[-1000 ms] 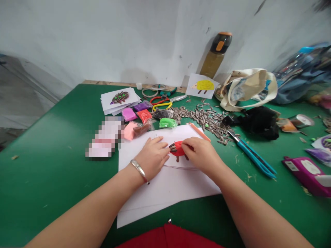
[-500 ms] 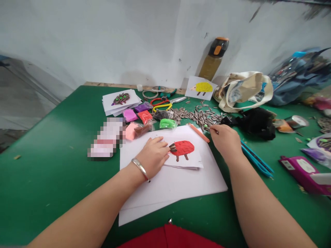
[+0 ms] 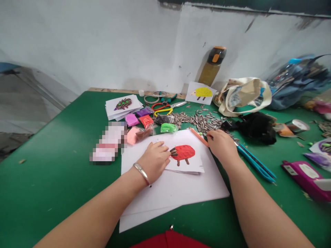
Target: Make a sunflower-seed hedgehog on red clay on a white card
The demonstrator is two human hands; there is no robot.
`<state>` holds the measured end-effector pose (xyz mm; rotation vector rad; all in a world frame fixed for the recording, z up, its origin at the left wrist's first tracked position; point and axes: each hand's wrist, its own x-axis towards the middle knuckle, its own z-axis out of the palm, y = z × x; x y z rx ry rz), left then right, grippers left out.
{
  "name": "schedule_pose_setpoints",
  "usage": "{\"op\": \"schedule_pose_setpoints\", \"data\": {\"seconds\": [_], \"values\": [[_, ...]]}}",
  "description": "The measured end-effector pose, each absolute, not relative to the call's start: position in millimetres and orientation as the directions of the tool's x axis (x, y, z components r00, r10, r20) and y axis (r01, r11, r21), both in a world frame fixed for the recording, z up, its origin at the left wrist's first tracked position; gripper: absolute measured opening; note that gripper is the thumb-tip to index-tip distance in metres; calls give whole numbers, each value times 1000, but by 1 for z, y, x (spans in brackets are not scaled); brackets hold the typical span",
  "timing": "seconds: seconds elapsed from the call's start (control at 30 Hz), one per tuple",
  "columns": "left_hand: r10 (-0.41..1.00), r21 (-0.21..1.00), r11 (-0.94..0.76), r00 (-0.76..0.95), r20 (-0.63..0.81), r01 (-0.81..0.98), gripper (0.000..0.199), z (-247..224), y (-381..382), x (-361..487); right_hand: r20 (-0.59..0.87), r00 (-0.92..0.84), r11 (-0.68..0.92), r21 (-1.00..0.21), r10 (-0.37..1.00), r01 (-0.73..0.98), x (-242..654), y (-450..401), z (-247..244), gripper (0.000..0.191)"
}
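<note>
My left hand (image 3: 154,162) lies flat on a white card (image 3: 187,168), its fingertips just left of a red clay hedgehog body (image 3: 184,152). Several striped sunflower seeds (image 3: 173,151) stick into the body's left end, and brown legs show below it. My right hand (image 3: 221,146) hovers at the paper's upper right edge, beside an orange stick (image 3: 198,136). Its fingertips appear to pinch a small dark seed (image 3: 208,137), though the hand partly hides it. A loose pile of sunflower seeds (image 3: 204,120) lies just beyond those fingers.
On the green table (image 3: 51,186) lie clay packets (image 3: 146,121), scissors (image 3: 162,109) and sample cards (image 3: 203,93). Right of these are a canvas bag (image 3: 244,97), black cloth (image 3: 256,128), a teal-handled tool (image 3: 254,162) and a purple case (image 3: 306,181). A bottle (image 3: 213,65) leans on the wall.
My right hand has left the red body, reached toward the seed pile, and come back slightly lower near the paper's edge. My left hand stays on the card. The view has tilted upward.
</note>
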<state>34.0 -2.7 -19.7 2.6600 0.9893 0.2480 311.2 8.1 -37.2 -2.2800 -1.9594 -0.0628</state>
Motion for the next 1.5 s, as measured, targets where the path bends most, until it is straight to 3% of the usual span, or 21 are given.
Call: {"op": "schedule_pose_setpoints", "data": {"seconds": [0.27,0.4,0.53,0.7,0.87,1.23,1.5], "values": [[659,344,-721,749,68,602,18,-21,-2,34,205,169,-153,-93,964,984,314,9,-46,24],[662,325,-716,749,31,618,18,-19,-2,35,331,268,-165,-308,905,937,307,4,-35,22],[661,330,-716,750,35,615,18,-18,-3,36,287,276,-67,-574,917,816,290,-3,-25,15],[664,319,-718,746,46,619,18,-18,-3,36,192,58,102,-726,980,680,260,-11,-25,16],[678,329,-701,734,35,633,22,-19,-3,37,147,-142,204,-721,979,662,240,-15,-26,20],[677,330,-700,736,21,634,21,-19,-3,38,194,-204,278,-544,960,792,237,-11,-33,23],[683,334,-698,729,42,634,19,-19,-3,38,206,-157,251,-583,966,773,230,-10,-36,25]]}}
